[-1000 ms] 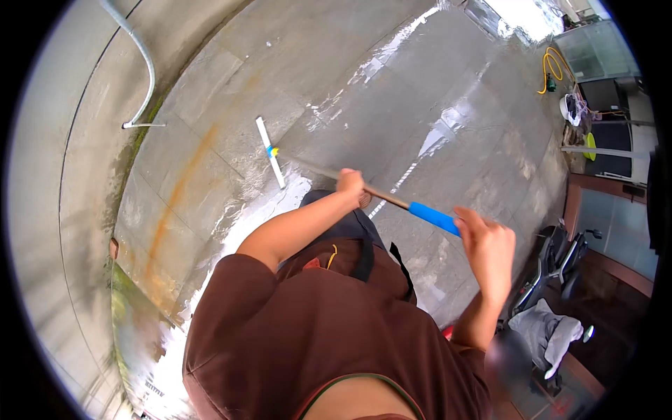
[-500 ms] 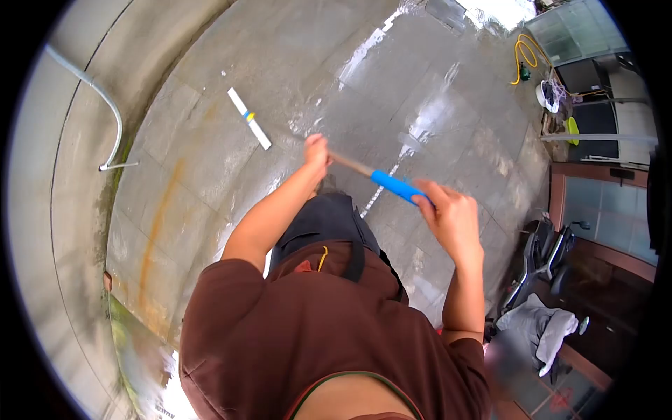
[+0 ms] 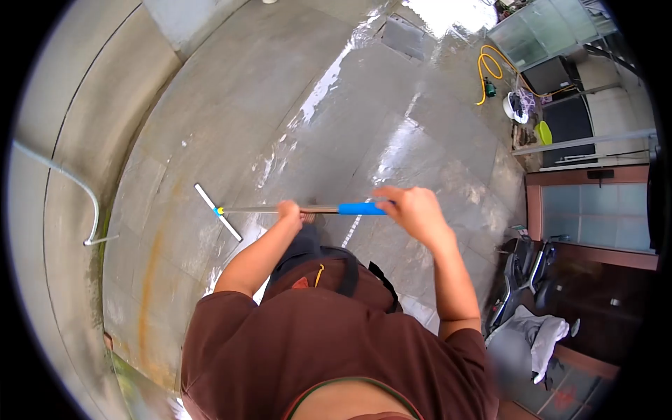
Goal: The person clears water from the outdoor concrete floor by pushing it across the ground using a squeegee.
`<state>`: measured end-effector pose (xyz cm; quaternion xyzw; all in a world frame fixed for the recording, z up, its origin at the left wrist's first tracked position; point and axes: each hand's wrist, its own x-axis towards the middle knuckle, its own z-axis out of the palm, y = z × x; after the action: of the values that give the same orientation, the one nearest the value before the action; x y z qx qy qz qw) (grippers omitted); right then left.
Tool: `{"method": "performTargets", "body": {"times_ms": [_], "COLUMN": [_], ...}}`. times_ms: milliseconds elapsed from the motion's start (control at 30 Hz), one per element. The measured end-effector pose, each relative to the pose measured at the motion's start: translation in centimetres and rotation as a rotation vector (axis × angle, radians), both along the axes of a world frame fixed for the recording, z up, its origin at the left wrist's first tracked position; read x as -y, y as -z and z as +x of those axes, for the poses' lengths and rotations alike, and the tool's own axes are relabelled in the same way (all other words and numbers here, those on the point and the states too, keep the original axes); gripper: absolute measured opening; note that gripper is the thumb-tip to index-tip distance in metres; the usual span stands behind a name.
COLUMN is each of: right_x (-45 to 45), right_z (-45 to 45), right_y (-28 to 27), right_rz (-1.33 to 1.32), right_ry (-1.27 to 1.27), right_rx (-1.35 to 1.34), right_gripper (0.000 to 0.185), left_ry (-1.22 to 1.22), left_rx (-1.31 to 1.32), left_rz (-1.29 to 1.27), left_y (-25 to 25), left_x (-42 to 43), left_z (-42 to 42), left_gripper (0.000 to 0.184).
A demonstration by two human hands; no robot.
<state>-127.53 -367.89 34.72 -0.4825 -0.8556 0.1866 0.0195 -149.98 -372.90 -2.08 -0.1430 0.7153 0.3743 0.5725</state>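
Note:
A long pole (image 3: 322, 208) with a blue grip (image 3: 359, 208) lies nearly level across the view. My left hand (image 3: 290, 209) is closed around its metal shaft. At the end of the blue grip is my right hand (image 3: 413, 211), its fingers curled over the tip. The pole's far end carries a white bar head (image 3: 229, 227) with a blue and yellow joint (image 3: 218, 211), resting on the wet grey floor (image 3: 280, 105).
A grey hose (image 3: 77, 180) hangs along the wall at the left. On the right are a yellow hose (image 3: 488, 63), a white bucket (image 3: 516, 106), a lime green basin (image 3: 543, 133), a glass door (image 3: 603, 210) and a motorbike (image 3: 521, 276) with a grey cloth (image 3: 535, 339).
The view has turned and shifted. The pole has swung from slanting to nearly level, and its white head now appears lower and further left. Both hands remain on the pole.

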Motion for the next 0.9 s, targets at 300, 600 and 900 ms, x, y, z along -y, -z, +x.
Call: {"method": "performTargets", "body": {"times_ms": [300,600,900], "right_x": [-4.0,-6.5,-22.5], "right_z": [9.7,14.1,24.6], "right_y": [-8.0,-8.9,-0.8], "right_rz": [0.116,0.18,-0.074], "right_ry": [0.488,0.625,0.559], "right_rx": [0.208,0.107,-0.037], "right_gripper": [0.018,0.021,0.03], "left_ry": [0.536,0.768,0.791], "left_rx": [0.016,0.338,-0.038], "left_rz": [0.239,0.353,0.477], "left_y": [-7.0,-6.9,-2.8], "left_x": [-19.5,-27.1,-39.5], "left_z": [19.3,27.2,26.9], "left_gripper": [0.015,0.014,0.036]}}
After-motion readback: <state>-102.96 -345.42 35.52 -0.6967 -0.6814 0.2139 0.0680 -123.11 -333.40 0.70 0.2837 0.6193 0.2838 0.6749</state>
